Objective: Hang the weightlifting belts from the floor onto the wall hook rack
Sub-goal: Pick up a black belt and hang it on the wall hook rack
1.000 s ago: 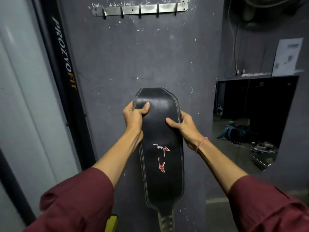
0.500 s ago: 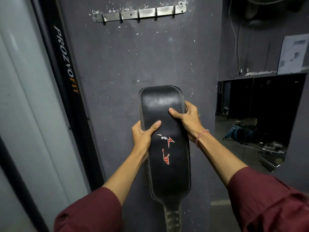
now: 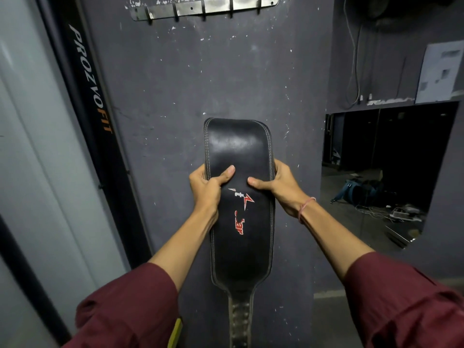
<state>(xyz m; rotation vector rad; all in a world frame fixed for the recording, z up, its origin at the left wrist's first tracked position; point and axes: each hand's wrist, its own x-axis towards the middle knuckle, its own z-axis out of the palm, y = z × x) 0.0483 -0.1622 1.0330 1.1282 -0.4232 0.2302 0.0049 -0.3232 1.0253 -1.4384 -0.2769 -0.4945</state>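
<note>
Gripping a black weightlifting belt (image 3: 241,222) with both hands, head view.

- The left hand (image 3: 208,189) is clamping the belt's left edge, thumb lying across the front face and fingers wrapping behind.
- The right hand (image 3: 278,187) is mirroring this on the right edge, probably to keep the stiff wide panel flat and steady for lifting.
- The belt is hanging upright before the grey wall (image 3: 175,84), its wide end up and its narrow punched strap end (image 3: 239,315) trailing down out of frame. Whether it is touching the wall cannot be told.
- The wall hook rack (image 3: 203,7) is sitting well above the belt's top, with every visible hook bare.

Judgement: the belt is off the floor and not yet hung, so raising it to a hook seems the step in hand.
</note>
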